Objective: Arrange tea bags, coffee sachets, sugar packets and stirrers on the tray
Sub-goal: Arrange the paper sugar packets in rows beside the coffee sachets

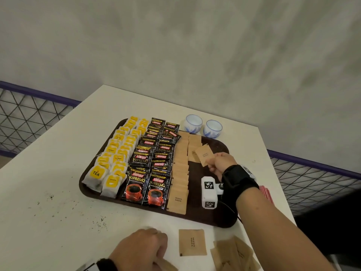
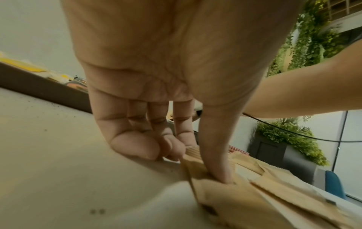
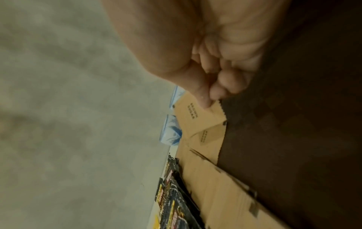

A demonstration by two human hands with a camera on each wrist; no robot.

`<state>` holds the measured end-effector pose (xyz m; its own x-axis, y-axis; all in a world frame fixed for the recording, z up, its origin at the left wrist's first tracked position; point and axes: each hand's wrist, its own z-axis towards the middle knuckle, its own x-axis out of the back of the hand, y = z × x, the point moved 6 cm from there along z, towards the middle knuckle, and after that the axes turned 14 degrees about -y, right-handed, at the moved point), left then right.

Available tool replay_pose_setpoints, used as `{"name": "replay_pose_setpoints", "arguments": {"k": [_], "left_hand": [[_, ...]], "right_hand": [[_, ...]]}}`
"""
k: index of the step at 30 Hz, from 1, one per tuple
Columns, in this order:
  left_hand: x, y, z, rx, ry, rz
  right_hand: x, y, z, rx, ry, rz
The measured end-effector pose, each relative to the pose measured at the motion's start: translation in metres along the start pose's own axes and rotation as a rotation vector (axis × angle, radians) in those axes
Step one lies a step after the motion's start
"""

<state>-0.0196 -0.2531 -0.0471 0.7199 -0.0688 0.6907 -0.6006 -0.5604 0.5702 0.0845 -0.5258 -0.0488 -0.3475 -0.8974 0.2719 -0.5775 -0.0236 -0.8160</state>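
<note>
The brown tray [image 1: 216,145] holds yellow tea bags [image 1: 117,153] on the left, black coffee sachets [image 1: 156,159] in the middle and a column of brown sugar packets [image 1: 180,173]. A shorter second sugar column [image 1: 194,147] lies to its right. My right hand [image 1: 213,165] pinches one sugar packet [image 1: 204,154] by its corner just above that short column; the right wrist view shows the pinched packet [image 3: 197,114]. My left hand [image 1: 142,249] rests on the table in front of the tray, thumb and fingers gripping a small stack of sugar packets [image 2: 197,156].
A single sugar packet [image 1: 192,242] and a loose pile of more [image 1: 234,255] lie on the white table by my left hand. Red stirrers [image 1: 266,192] sit right of the tray, behind my right forearm. Two blue-and-white cups [image 1: 193,123] stand behind the tray.
</note>
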Motion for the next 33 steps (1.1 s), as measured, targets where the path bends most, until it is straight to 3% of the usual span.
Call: {"name": "replay_pose_setpoints", "arguments": {"k": [5,10,12,17,23,27,33], "left_hand": [[0.001,-0.005,0.002,0.032,0.042,0.012],[0.001,-0.009,0.001,0.038,0.052,-0.031],[0.000,-0.009,0.001,0.027,0.035,-0.036],[0.001,-0.009,0.001,0.007,0.030,-0.030],[0.002,-0.008,0.002,-0.005,0.037,-0.023],[0.003,-0.008,0.002,-0.007,0.044,-0.033],[0.002,-0.010,0.003,-0.011,0.050,-0.041]], "right_hand": [[-0.012,-0.001,0.003,0.029,-0.031,-0.075],[-0.027,0.004,0.001,-0.038,-0.141,0.079],[-0.029,0.006,0.000,-0.069,-0.123,0.100],[-0.017,0.009,0.002,-0.137,0.077,-0.036],[-0.021,0.010,0.003,-0.151,-0.081,-0.078],[-0.023,0.014,0.010,-0.182,-0.002,-0.106],[-0.024,0.011,0.009,-0.204,0.000,-0.174]]}}
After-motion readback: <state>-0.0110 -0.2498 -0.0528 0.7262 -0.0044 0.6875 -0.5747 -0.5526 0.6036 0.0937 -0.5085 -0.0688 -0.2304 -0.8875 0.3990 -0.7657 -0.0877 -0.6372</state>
